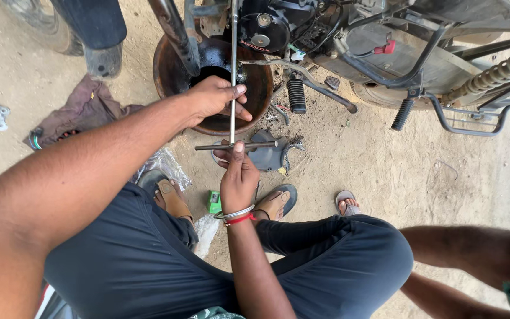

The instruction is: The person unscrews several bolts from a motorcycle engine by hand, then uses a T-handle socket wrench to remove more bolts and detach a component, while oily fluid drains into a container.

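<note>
My long steel T-handle wrench [233, 88] stands upright with its far end up at the black engine [270, 26] of the motorcycle, so by my reckoning I am partway through working a fastener there, though the tip is hidden and I cannot tell how loose it is. My left hand [213, 97] is curled closed around the shaft and my right hand [237, 177] is pinched shut on the crossbar. Below the engine sits the rusty round drain pan [255, 94], with a grey metal cover plate [270, 156] on the sand beside it.
</note>
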